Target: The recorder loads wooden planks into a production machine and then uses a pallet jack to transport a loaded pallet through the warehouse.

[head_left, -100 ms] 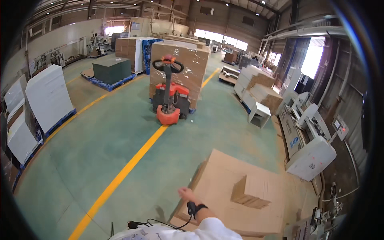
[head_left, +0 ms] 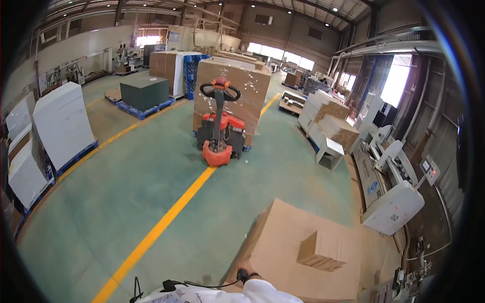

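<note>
My right hand [head_left: 245, 266], lower centre, was at the large cardboard [head_left: 283, 230], finger closure indeterminable; small stack [head_left: 323, 251] already lay on top, any remaining handling unconfirmed

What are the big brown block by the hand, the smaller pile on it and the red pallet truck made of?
Big brown block: probably cardboard, judging by its plain, matte tan surface.
Smaller pile: likely cardboard too; its edges show sheet-like layers.
Red pallet truck: smooth, evenly coloured covers, perhaps plastic or painted metal; I can't tell which.
</note>
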A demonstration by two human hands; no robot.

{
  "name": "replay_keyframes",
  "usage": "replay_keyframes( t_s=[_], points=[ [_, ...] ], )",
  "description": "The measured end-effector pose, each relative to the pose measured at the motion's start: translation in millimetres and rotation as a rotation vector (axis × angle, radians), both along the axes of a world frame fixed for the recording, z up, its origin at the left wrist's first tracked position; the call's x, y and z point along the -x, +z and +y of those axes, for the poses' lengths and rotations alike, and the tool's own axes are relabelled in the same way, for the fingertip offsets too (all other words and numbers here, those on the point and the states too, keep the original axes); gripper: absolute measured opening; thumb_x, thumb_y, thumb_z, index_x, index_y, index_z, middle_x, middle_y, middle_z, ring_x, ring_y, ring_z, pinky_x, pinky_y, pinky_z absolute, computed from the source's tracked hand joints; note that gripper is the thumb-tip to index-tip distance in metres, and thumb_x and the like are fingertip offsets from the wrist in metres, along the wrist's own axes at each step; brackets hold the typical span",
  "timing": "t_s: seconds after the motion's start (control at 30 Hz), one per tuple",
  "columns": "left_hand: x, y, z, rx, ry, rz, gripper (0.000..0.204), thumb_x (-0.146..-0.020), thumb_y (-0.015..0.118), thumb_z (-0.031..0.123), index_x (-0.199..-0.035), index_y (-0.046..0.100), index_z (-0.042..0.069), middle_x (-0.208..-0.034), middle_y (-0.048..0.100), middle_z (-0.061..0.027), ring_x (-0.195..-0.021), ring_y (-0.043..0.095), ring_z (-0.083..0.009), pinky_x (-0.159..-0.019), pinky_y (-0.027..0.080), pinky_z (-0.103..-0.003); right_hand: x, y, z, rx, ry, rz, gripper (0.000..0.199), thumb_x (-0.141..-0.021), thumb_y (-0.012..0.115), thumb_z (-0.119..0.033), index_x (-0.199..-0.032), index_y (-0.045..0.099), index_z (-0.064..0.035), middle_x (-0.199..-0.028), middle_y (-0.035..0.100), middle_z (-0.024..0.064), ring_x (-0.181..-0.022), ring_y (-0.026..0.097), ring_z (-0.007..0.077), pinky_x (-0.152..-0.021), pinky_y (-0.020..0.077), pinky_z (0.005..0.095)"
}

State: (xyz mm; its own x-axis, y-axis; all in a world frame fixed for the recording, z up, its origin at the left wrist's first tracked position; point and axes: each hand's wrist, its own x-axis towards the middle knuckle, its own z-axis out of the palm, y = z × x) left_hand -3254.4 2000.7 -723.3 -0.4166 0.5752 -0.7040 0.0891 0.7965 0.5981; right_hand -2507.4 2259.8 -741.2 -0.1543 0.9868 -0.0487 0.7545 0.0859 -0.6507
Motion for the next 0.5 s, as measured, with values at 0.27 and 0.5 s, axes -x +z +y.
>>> replay_keyframes(
  t_s=[0.27, 0.5],
  points=[
    [118.2, -21.3, 232.5, 0.007, -0.41, -0.054, 0.087, -0.079, 0.064, 0.035, -0.143, 0.009, 0.009, -0.136, 0.037, -0.0171, -0.108, 0.05, -0.0333, -0.09, 0.043, -0.039, 87.3, -43.7, 58.5, 0.247, 0.015, 0.654, 0.044, -0.076, 0.063, -0.044, -0.082, 0.067, -0.0004, -0.084, 0.067, 0.0142, -0.081, 0.062, 0.0249, -0.073, 0.045, 0.0367],
    [94.9, -57.1, 460.6, -0.116, 0.194, -0.527, 0.023, -0.085, 0.05, 0.031, -0.086, 0.059, 0.009, -0.089, 0.062, -0.0134, -0.074, 0.059, -0.0258, -0.065, 0.048, -0.041, 95.2, -53.6, 254.3, 0.305, 0.055, 0.531, 0.027, -0.077, 0.069, -0.027, -0.082, 0.067, -0.0004, -0.086, 0.066, 0.0158, -0.084, 0.062, 0.0224, -0.075, 0.0476, 0.0326]
  ],
)
